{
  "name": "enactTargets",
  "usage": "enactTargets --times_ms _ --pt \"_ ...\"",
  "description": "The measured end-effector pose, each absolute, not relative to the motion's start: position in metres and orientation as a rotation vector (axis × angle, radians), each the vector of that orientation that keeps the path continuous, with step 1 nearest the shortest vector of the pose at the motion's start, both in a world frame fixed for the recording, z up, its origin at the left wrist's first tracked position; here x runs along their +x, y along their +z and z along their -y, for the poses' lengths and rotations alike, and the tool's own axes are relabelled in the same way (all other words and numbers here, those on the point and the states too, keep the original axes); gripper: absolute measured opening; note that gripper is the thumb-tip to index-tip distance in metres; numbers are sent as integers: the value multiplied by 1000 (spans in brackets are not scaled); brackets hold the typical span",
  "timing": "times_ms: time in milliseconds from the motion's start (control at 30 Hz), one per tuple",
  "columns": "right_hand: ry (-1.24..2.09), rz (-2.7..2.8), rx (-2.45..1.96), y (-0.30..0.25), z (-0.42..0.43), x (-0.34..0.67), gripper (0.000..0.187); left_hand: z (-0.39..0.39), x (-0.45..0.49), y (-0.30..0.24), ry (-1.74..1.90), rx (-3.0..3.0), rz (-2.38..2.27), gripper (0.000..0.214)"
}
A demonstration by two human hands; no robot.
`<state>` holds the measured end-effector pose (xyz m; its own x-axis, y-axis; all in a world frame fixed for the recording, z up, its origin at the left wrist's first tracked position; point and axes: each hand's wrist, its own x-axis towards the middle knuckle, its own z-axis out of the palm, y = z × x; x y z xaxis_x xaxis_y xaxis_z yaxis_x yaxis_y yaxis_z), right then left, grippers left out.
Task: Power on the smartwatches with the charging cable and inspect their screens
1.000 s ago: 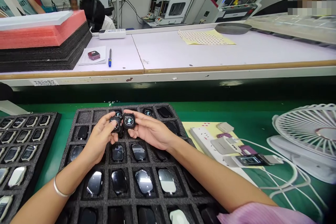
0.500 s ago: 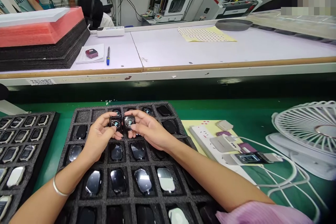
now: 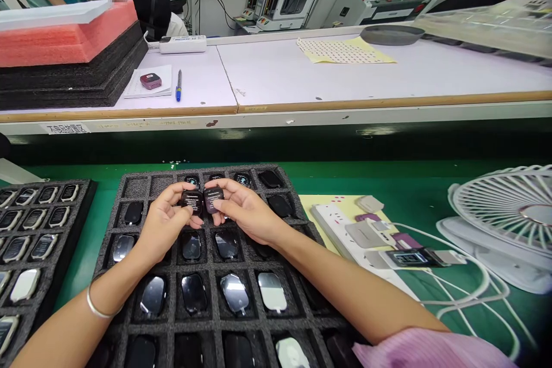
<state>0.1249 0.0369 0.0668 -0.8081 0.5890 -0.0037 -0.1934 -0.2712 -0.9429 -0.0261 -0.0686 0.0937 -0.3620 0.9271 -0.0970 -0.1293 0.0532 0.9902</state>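
My left hand (image 3: 170, 215) is closed on a dark smartwatch without a strap (image 3: 192, 202), thumb over its lower edge. Beside it, my right hand (image 3: 241, 210) grips a second smartwatch (image 3: 213, 199), its thumb on the screen's right side. Both screens face me, side by side, lit with lines of small white text that I cannot read. The hands are above a dark grey foam tray (image 3: 170, 264) whose square cells hold several more smartwatches, such as a glossy black one (image 3: 194, 294). My hands and forearms cover some of the cells.
Left stands another foam tray (image 3: 77, 207) of watches. On the right are a white power strip (image 3: 330, 230) with chargers and cables, and a white fan (image 3: 504, 213). A shelf (image 3: 267, 77) behind bears stacked foam (image 3: 69, 40), a pen (image 3: 178, 86) and a sticker sheet (image 3: 345, 50). People are beyond.
Both held watches' screens have switched from round dial-like graphics to lines of white text. My hands keep nearly the same place and grip. The view has shifted slightly.
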Motion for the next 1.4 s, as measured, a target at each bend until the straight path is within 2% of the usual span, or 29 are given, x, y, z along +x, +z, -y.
enactTargets --times_ms 567,833,1067,1400 --pt "2073 1526 -446 70 -37 127 38 70 -26 96 1470 849 -1416 36" --pt "2068 1518 -485 74 -36 129 49 69 -25 93 1489 824 -1375 45" --pt "2080 1421 -582 67 -38 125 33 72 -26 94 1448 756 -1362 38" --pt "2064 1440 -546 73 -36 124 36 73 -26 98 1431 761 -1341 35"
